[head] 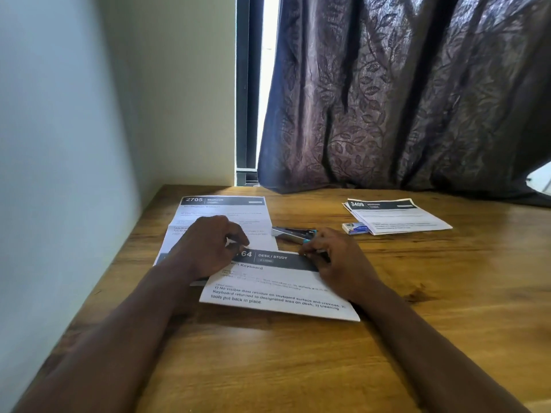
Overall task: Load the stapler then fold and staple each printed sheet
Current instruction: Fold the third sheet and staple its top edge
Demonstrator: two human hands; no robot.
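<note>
So both hands are working the folded sheet [277, 290], the one headed DESK / STUDY, which is lying on the wooden desk [447, 293] right in front of the person. The left hand [211, 245] is sitting at the far left corner with its fingers curled in, pinching the sheet's top edge between thumb and fingertips. The right hand [337, 260] is doing much the same at the far right corner, fingers bent down over the edge and gripping it. The stapler [293, 234] is lying flat just beyond the sheet, between the two hands. Its teal end is sitting right by the right fingertips, and I honestly can't tell if they're touching. The 2705 sheet [220, 213] is lying opened out underneath, poking out toward the wall. Off to the right, a stack of folded sheets [399, 217] is resting with the little staple box [356, 228] touching its near left edge.
</note>
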